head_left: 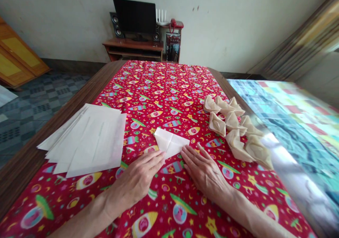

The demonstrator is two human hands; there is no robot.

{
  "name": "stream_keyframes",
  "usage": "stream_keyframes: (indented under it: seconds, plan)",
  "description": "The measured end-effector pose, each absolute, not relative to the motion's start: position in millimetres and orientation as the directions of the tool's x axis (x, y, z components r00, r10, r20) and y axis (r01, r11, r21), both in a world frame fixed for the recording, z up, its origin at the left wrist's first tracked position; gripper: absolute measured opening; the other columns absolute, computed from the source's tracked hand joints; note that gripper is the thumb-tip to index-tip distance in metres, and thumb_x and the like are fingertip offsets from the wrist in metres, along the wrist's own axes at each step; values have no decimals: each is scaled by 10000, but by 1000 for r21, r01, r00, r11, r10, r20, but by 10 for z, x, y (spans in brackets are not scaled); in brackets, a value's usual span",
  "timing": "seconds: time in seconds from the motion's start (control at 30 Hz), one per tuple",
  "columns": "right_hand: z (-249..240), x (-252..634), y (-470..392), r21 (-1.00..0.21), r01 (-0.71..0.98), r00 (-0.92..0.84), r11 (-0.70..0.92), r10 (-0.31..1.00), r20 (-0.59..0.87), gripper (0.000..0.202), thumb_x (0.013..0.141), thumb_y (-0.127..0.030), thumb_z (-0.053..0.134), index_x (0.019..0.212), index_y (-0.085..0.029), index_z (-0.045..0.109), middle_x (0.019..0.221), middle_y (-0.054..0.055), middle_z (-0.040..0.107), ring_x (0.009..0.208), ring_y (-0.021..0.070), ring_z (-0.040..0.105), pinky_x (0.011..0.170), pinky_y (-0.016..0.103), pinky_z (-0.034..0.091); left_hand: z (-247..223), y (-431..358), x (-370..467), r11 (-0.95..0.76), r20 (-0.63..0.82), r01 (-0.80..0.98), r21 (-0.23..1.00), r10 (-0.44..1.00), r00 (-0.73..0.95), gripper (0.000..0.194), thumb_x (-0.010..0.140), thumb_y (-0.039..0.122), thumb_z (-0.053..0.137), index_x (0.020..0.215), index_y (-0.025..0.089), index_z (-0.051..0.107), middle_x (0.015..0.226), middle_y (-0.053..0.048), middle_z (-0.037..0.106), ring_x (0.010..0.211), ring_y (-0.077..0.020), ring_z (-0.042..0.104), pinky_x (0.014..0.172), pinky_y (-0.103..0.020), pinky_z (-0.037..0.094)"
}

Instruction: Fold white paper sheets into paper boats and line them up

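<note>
A folded piece of white paper [171, 141] with creases lies on the red patterned tablecloth [164, 100] between my hands. My left hand [145, 165] rests at its lower left corner, fingers stretched out and close together, fingertips touching the paper. At the right corner, my right hand [201, 167] lies flat with its fingers extended and the thumb a little apart. To the left is a fanned stack of white paper sheets [97, 142]. Several folded paper boats [234, 125] stand grouped on the right of the cloth.
Brown table edges [87, 86] show beside the cloth. Right of the table is a bed with a colourful cover [299, 125]. A desk [135, 45] with a monitor [135, 18], speakers and a red telephone [173, 23] stands against the far wall. A yellow cabinet [21, 54] is at the left.
</note>
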State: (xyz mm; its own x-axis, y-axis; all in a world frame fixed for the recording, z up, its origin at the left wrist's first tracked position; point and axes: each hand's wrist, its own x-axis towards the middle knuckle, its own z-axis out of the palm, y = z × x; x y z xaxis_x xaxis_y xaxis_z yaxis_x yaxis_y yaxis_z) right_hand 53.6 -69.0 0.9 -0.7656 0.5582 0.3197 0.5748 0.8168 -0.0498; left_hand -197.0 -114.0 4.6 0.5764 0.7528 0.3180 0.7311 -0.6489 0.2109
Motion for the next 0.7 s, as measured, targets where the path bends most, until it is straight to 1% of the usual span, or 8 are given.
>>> stream_keyframes:
  seconds: [0.1,0.17,0.3,0.37,0.5,0.57,0.63,0.7]
  plan:
    - [-25,483,-667,9,555,-761,832,503,410,310,919,-132,426,1194,-116,568,1192,121,628,1179,247,528,1048,502,353,33,-936,-1985,-623,363,676,393,781,509,396,858,29,376,1138,162,623,1104,-64,664,1069,-161,586,958,-310,488]
    - [-21,435,-623,23,556,-749,831,488,449,246,913,-142,453,1105,-119,605,1102,111,668,1102,240,570,1008,467,377,29,-755,-1976,-605,357,649,461,796,488,390,879,43,371,1135,193,622,1026,-50,669,964,-145,616,859,-266,518]
    - [46,319,-466,-27,613,-717,790,571,400,192,928,-246,472,824,-176,619,856,54,676,852,185,599,817,362,427,18,-428,-1947,-568,277,661,490,821,499,302,911,184,469,1192,199,576,999,-49,631,899,-149,620,805,-257,514]
    - [65,267,-380,-52,678,-670,733,646,366,210,919,-299,495,767,-194,595,781,33,641,788,180,572,746,341,413,6,-317,-1961,-572,264,679,460,818,511,340,875,226,551,1215,218,557,1025,-42,609,936,-163,602,832,-280,507]
    - [17,239,-274,-153,790,-518,593,780,351,180,860,-382,580,868,-202,586,886,51,596,869,204,536,763,332,414,-40,-191,-2053,-580,288,741,339,813,505,536,792,322,666,1291,237,490,1239,-76,514,1158,-245,480,1001,-407,419]
    - [-23,265,-258,-183,808,-469,560,799,376,288,831,-435,601,985,-194,569,976,79,575,929,230,519,789,351,426,-62,-158,-2098,-588,276,744,318,808,521,607,776,363,680,1325,239,450,1308,-82,466,1208,-261,437,1044,-436,376]
    - [-47,296,-258,-183,803,-463,568,787,408,369,829,-466,588,1065,-185,544,1017,101,561,952,251,512,802,377,437,-68,-140,-2121,-584,261,740,332,811,523,644,774,373,680,1347,241,419,1297,-79,464,1196,-252,447,1039,-423,384]
    - [-50,316,-267,-184,791,-475,584,775,417,350,847,-452,564,1073,-185,536,1024,109,559,963,257,516,821,390,442,-53,-135,-2122,-571,247,741,353,821,515,657,764,368,691,1347,238,417,1234,-74,485,1157,-239,470,1005,-397,415]
